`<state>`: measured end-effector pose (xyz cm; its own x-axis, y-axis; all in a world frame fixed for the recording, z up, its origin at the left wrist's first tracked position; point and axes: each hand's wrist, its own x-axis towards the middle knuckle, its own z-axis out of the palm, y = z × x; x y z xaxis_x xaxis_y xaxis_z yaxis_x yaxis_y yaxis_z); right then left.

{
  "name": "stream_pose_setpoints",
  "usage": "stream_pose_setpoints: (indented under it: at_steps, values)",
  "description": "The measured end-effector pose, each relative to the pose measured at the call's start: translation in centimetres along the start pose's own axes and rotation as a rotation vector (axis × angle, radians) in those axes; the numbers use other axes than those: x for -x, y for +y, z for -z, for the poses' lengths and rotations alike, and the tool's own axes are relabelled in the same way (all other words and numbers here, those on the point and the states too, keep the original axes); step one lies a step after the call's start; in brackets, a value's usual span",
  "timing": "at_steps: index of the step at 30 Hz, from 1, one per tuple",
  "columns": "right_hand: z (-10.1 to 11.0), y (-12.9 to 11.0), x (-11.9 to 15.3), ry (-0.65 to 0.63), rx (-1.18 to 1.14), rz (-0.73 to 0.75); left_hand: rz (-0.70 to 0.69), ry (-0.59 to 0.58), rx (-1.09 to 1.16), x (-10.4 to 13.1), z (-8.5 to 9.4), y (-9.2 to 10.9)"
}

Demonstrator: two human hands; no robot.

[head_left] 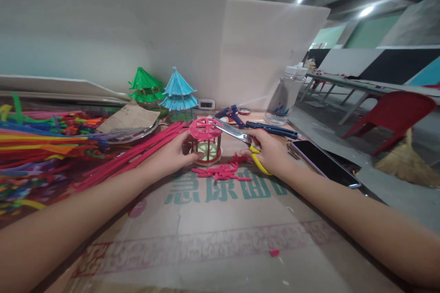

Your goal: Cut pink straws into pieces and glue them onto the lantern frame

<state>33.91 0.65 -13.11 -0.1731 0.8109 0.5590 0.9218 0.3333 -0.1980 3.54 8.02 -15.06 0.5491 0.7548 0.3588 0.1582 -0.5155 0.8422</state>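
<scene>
My left hand [187, 146] is closed around the left side of a small round pavilion model [206, 139], which has a pink spoked ring on top, upright posts and a pale base. In my right hand [266, 149] is a pair of yellow-handled scissors [235, 133], its blades pointing left with the tips at the model's pink top. Short cut pieces of pink pipe cleaner [223, 171] lie on the cardboard just in front of the model. Long pink pipe cleaners [137, 153] run beneath and behind my left forearm.
Colourful pipe cleaner bundles [41, 146] fill the left side. Behind stand a green pavilion [146, 84] and a blue pavilion [178, 91]. A glue gun [233, 114], a water bottle [285, 96] and a phone [325, 162] are at the right. Printed cardboard [206, 219] covers the table.
</scene>
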Motion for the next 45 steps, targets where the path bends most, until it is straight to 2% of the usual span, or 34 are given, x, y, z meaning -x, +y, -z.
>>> stream_pose_setpoints:
  at_steps: [5, 15, 23, 31, 39, 45]
  values:
    - [0.2, -0.4, 0.0, -0.026, 0.008, 0.006, 0.017, 0.006, 0.114, 0.0, -0.2, 0.4]
    - [0.6, -1.0, -0.1, -0.045, 0.034, 0.026, 0.026, 0.014, 0.119, 0.2, -0.3, 0.9]
    - [0.6, -0.5, 0.1, 0.012, 0.101, 0.166, 0.001, 0.012, 0.1, 0.5, -0.4, 0.6]
    - [0.6, -0.1, 0.3, 0.037, 0.21, 0.146, 0.034, 0.022, 0.027, 0.5, -0.3, 0.4]
    - [0.8, 0.6, 0.3, 0.055, 0.233, 0.207, 0.039, -0.006, 0.036, 0.5, -0.4, 0.9]
    - [1.1, 0.1, 0.4, 0.0, 0.133, 0.167, 0.039, -0.012, 0.031, 0.5, -0.3, 0.9]
